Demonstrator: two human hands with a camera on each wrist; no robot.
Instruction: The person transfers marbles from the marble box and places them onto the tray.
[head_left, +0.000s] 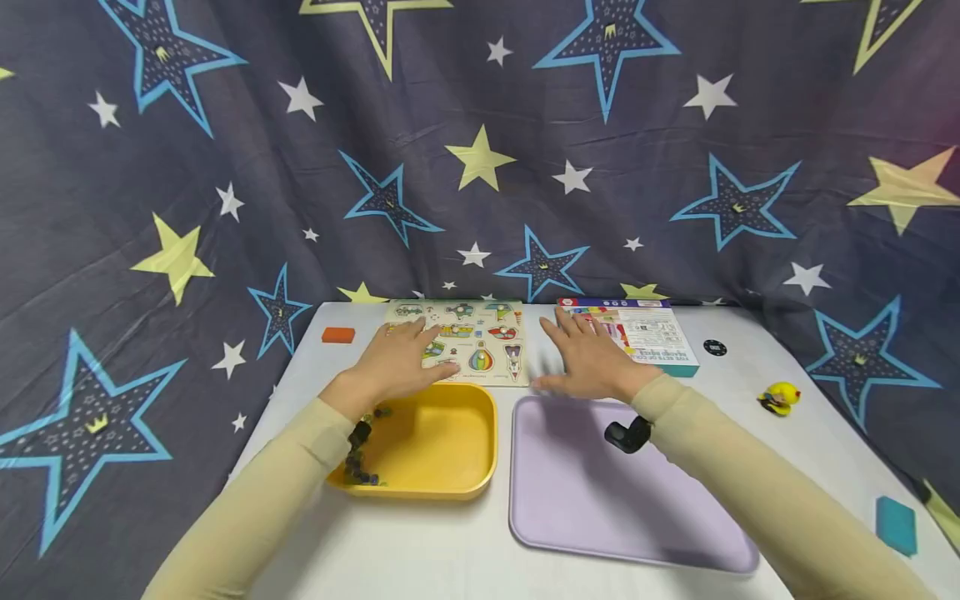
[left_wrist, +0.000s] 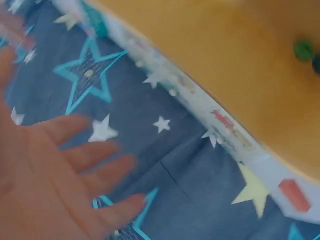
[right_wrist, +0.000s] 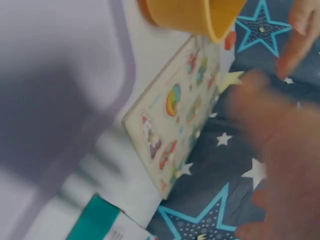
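Note:
My left hand (head_left: 401, 358) hovers over the back left of the yellow bin (head_left: 492, 442), its fingers spread and holding nothing. Small dark and green pieces (head_left: 363, 477) lie along the bin's left side, partly hidden by the sleeve and wrist. My right hand (head_left: 588, 360) is above the back edge of the lilac tray (head_left: 555, 492), fingers apart, with no object in it. Its shadow falls across the tray. Between the hands, at the back, lies a wooden picture puzzle board (head_left: 491, 337) with knobbed vehicle pieces; the left hand overlaps its left part in the head view.
A printed box (head_left: 652, 333) lies behind the right hand. An orange-red block (head_left: 338, 335) sits at the back left. Along the right are a black round chip (head_left: 715, 347), a yellow rubber duck (head_left: 782, 397) and a teal block (head_left: 896, 525). A star-patterned cloth (head_left: 420, 117) hangs behind the table.

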